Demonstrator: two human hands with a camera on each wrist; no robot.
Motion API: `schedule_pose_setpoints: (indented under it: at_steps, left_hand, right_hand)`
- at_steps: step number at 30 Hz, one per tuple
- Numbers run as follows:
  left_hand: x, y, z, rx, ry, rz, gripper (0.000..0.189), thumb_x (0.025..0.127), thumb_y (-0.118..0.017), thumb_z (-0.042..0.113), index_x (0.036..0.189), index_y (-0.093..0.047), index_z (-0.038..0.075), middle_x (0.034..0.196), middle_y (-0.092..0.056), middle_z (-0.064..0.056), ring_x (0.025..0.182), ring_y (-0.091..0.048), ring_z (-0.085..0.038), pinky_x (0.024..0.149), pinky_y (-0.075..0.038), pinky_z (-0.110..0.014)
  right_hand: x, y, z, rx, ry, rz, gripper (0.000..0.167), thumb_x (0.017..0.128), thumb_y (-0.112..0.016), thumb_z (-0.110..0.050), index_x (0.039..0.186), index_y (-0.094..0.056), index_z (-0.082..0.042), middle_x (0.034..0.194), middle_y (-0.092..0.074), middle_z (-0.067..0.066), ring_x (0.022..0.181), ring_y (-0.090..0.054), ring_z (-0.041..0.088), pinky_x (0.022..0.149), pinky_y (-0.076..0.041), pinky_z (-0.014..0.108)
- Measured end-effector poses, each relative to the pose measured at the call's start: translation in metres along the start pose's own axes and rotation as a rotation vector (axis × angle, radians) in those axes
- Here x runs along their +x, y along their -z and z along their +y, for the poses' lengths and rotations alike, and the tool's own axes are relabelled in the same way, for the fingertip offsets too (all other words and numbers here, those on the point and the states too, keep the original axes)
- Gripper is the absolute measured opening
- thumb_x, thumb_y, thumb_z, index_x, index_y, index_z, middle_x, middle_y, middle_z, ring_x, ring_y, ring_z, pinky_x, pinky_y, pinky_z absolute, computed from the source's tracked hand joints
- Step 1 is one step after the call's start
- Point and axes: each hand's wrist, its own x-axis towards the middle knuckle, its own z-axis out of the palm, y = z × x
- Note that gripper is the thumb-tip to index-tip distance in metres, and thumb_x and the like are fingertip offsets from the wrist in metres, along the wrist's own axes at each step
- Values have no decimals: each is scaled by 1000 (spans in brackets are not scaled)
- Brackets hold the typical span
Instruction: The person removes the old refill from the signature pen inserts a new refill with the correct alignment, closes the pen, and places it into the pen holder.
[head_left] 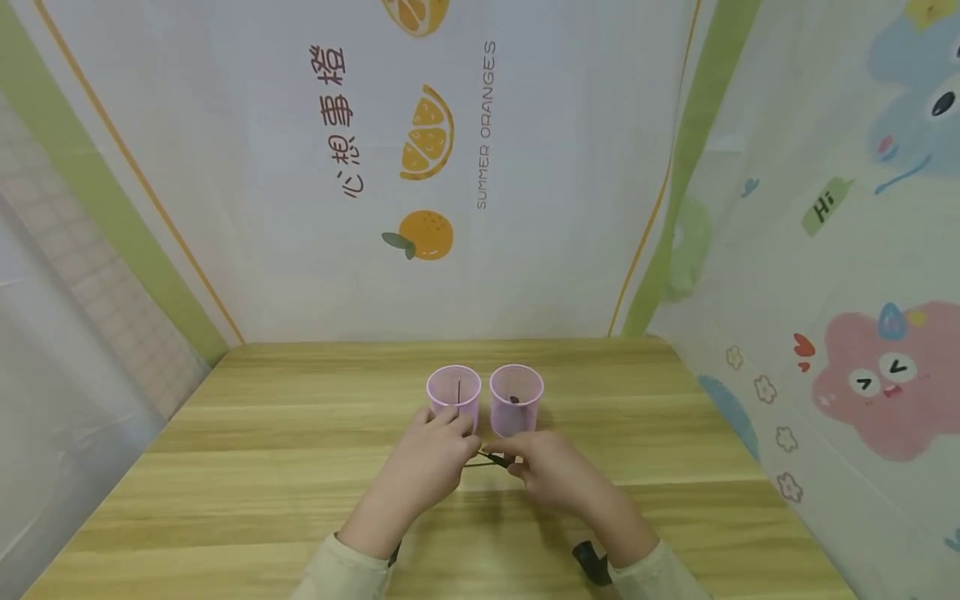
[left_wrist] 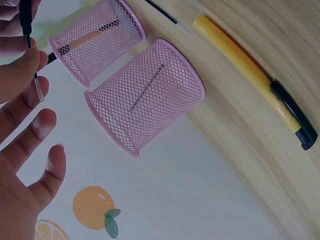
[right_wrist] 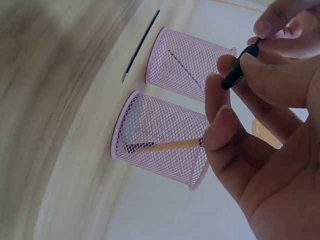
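Note:
My left hand point(head_left: 431, 454) pinches a thin pen refill point(left_wrist: 40, 92), whose clear end sticks out past the thumb. My right hand point(head_left: 558, 471) holds a black pen grip section point(right_wrist: 240, 67) between thumb and fingers, with the thin refill coming out of its end toward the left fingertips. Both hands are close together, just in front of two pink mesh pen cups. A thin dark refill stands in the left cup point(head_left: 453, 385), while the right cup point(head_left: 517, 385) has a yellow-and-black pen point(right_wrist: 172, 145) in it.
Another dark refill point(right_wrist: 141, 46) lies on the wooden table point(head_left: 247, 467) by the cups. A yellow pen barrel point(left_wrist: 245, 70) with a black clip end rests on the wood in the left wrist view. Printed cloth point(head_left: 555, 208) rises behind and to the right.

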Motion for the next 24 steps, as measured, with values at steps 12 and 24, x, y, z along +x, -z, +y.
schedule_pose_setpoints:
  at_steps: [12, 24]
  left_hand:
    - [-2, -1, -6, -43, 23, 2, 9, 88, -84, 30, 95, -80, 26, 94, -72, 8, 94, -63, -17, 76, -48, -36]
    - [-7, -3, -17, -68, 55, 25, 8, 84, -86, 27, 87, -79, 25, 91, -71, 9, 96, -63, -17, 74, -44, -35]
  right_hand:
    - [-6, 4, 2, -89, 16, -6, 39, 90, -75, 2, 121, -77, -22, 104, -79, -3, 88, -72, 9, 78, -61, 31]
    - [-10, 5, 12, -96, -2, -7, 38, 91, -75, 2, 123, -77, -18, 108, -80, -3, 93, -73, 8, 82, -63, 34]
